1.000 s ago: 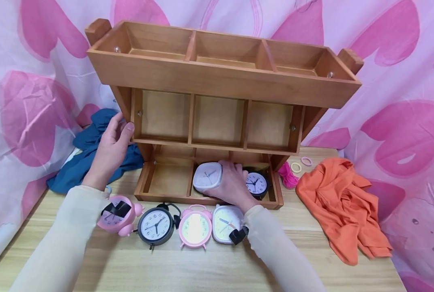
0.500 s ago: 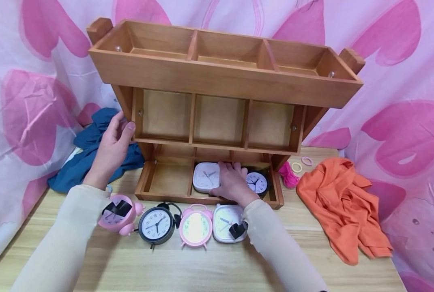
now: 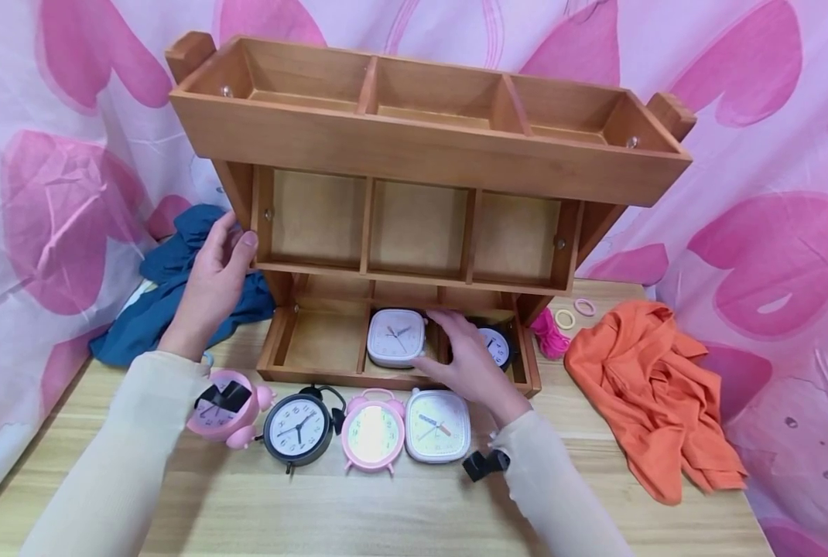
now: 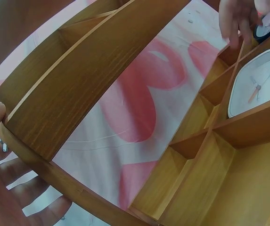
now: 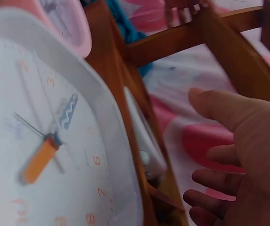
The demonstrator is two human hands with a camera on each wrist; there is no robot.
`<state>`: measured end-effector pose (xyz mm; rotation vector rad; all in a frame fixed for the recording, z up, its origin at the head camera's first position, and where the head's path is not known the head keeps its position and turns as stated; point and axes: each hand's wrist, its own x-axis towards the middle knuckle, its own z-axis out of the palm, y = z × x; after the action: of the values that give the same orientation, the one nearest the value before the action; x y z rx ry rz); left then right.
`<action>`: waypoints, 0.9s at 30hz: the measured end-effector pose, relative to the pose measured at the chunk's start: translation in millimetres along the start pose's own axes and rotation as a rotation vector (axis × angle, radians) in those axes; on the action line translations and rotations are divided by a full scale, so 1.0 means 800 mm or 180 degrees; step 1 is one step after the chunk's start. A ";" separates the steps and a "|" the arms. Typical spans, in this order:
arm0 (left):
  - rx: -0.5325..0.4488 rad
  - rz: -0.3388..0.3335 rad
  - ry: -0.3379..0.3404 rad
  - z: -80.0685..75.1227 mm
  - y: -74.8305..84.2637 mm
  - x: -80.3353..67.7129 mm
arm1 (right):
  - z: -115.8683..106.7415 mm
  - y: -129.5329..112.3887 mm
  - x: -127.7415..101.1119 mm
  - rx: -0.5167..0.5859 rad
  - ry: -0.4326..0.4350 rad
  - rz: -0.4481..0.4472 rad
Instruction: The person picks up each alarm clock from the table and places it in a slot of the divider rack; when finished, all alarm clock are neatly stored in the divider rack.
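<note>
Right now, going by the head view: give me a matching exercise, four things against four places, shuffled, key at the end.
Things
1. left hand
2. right hand
3. orange cloth
4. front-row black clock

Places
A. between two pink clocks
B. on the table, right of the wooden rack
C. at the wooden rack's left side
D. over the bottom tier, right of its white clock

Pairs: 1-C, 2-D, 3-B, 4-A
</note>
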<state>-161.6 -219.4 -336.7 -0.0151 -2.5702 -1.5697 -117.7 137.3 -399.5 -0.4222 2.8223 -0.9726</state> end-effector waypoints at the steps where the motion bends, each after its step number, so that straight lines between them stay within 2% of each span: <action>1: 0.0002 0.0003 0.0003 0.000 0.000 0.000 | -0.004 0.000 -0.008 0.0068 0.0038 0.0027; 7: 0.0012 -0.0011 0.0028 0.000 -0.001 0.000 | -0.023 -0.002 -0.058 0.0442 0.0262 0.0146; 11: 0.0003 -0.0001 0.0024 0.001 -0.001 -0.001 | -0.024 0.007 -0.086 0.0451 0.0472 0.0066; 17: -0.0007 -0.0014 0.0009 0.001 0.000 0.000 | -0.009 0.031 -0.118 0.0390 0.0704 -0.0004; 20: -0.0019 -0.0014 0.0012 0.001 0.000 0.000 | 0.003 0.042 -0.129 0.0370 0.0712 -0.0074; 27: -0.0031 -0.0026 0.0008 0.001 0.000 0.000 | 0.032 0.056 -0.139 0.0305 0.0437 -0.0038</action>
<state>-161.3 -218.8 -336.6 -0.0034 -2.5641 -1.5839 -16.1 189.7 -444.0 -0.3751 2.8804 -1.1766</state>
